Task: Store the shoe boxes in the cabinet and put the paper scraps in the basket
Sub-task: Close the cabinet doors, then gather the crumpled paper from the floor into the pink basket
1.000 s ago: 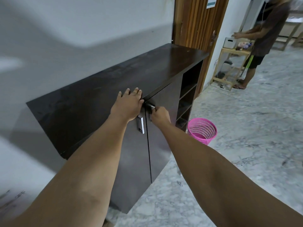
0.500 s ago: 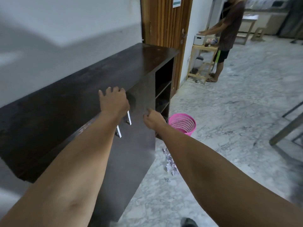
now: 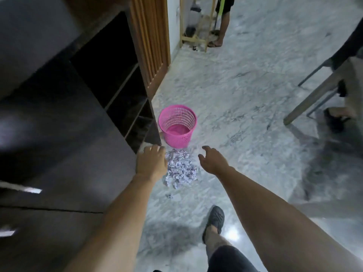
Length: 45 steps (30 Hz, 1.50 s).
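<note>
A heap of crumpled white paper scraps [image 3: 180,169] lies on the marble floor just in front of an upright pink mesh basket [image 3: 177,125]. My left hand [image 3: 151,163] hovers at the heap's left edge and my right hand [image 3: 213,161] at its right; both hold nothing, with fingers loosely curled. The dark brown cabinet [image 3: 64,134] fills the left side, its doors closed, with open shelves [image 3: 125,99] at its far end. No shoe boxes are in view.
A wooden slatted door [image 3: 151,42] stands behind the cabinet. Another person's legs [image 3: 223,22] are beside a small wooden rack [image 3: 196,34] at the back. Table legs [image 3: 314,93] and a dark shoe are on the right. My own shoe [image 3: 215,220] is below the heap.
Both hands have left the cabinet doors and dropped toward the paper heap on the floor. My view has tilted down and swung right; the basket and scraps are now in the centre.
</note>
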Tool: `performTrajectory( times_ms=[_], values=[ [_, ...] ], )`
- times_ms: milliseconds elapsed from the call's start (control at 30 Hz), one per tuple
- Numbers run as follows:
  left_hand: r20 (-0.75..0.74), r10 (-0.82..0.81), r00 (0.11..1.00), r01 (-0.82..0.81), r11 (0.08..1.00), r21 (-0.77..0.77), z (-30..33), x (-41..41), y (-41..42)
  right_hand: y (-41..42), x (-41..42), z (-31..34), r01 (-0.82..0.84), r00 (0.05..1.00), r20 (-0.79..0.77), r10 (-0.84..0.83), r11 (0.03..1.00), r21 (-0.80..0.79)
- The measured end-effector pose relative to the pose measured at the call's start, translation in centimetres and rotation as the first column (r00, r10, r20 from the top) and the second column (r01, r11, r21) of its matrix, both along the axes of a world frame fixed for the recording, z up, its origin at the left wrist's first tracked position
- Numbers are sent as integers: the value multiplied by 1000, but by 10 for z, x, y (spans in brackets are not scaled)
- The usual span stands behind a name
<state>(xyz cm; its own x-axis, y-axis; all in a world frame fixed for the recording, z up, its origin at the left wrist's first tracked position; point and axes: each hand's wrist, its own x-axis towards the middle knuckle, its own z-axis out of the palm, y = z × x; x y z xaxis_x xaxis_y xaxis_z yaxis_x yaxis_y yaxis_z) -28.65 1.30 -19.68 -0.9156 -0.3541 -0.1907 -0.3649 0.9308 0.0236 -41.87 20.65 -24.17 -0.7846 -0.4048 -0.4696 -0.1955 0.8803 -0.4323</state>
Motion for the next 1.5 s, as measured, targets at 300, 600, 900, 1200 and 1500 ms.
performTrajectory(
  times_ms=[300,600,900,1200,1500],
  values=[
    [353,-66,933,-6,980,199,-340,-54,12,9,-82,-287,-50,987,156,23,984,172],
    [141,-111,984,83,978,192,-701,-158,-94,-99,-131,-638,-230,970,-35,239,958,169],
    [40,-273,961,253,930,265,-813,-205,-148,-146,-152,-764,-325,917,-158,365,917,232],
    [-83,-279,957,291,921,259,-789,-230,-134,-107,-182,-752,-134,940,-325,105,989,-68],
    [-287,-192,938,287,896,339,-738,-240,-124,-99,-191,-707,148,957,-113,-268,782,-606]
  ],
)
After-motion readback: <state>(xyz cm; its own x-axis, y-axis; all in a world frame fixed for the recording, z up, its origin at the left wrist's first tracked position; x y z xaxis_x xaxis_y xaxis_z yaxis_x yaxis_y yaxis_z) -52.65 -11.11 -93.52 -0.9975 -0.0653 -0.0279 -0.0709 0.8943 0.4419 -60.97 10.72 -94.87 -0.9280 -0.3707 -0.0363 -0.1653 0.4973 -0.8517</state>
